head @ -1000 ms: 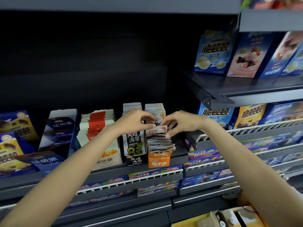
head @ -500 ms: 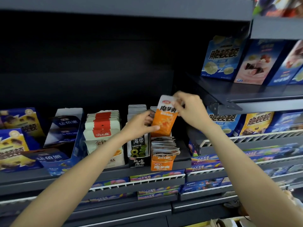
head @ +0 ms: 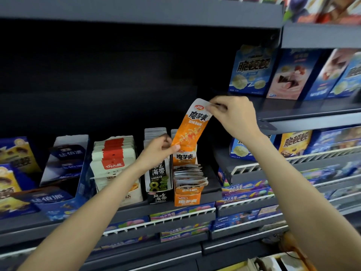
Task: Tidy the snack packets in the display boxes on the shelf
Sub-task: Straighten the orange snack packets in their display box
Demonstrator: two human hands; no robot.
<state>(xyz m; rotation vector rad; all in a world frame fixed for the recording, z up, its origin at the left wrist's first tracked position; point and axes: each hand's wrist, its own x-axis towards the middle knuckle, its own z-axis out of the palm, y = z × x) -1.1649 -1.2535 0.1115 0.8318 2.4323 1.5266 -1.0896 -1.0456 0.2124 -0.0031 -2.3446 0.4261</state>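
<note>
Nearest, the left hand [head: 159,150] pinches the bottom corner of an orange packet [head: 190,127] while the right hand [head: 233,116] pinches its white top. Upright (top leaning right), it hangs above its orange display box [head: 187,199], which the black box [head: 159,189] flanks on the shelf [head: 136,209].

dark shelf [head: 211,189], display boxes [head: 187,198] (snack-filled)

Both arms raised; left hand [head: 160,148] & right hand [head: 232,114] pinching (fingers curled).
</note>
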